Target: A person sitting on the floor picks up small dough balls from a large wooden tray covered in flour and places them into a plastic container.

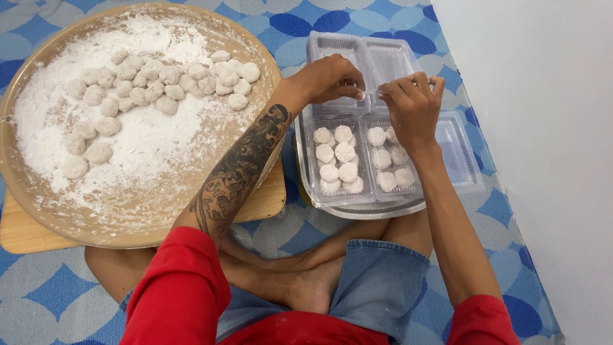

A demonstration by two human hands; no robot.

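Note:
Two clear plastic boxes lie side by side, the left box (309,167) and the right box (416,189), each filled with several floured white dough balls (338,161). Their hinged lids (389,59) stand open at the far side. My left hand (327,76) pinches the near edge of the left lid. My right hand (412,105) pinches the edge of the right lid, right beside it. The fingertips of both hands nearly meet above the boxes.
The boxes rest on a round metal tray (383,209), with an empty clear box (461,150) to their right. To the left, a big round tray (25,185) with flour and several dough balls (159,83) sits on a wooden board (268,198). A white wall (549,128) runs along the right.

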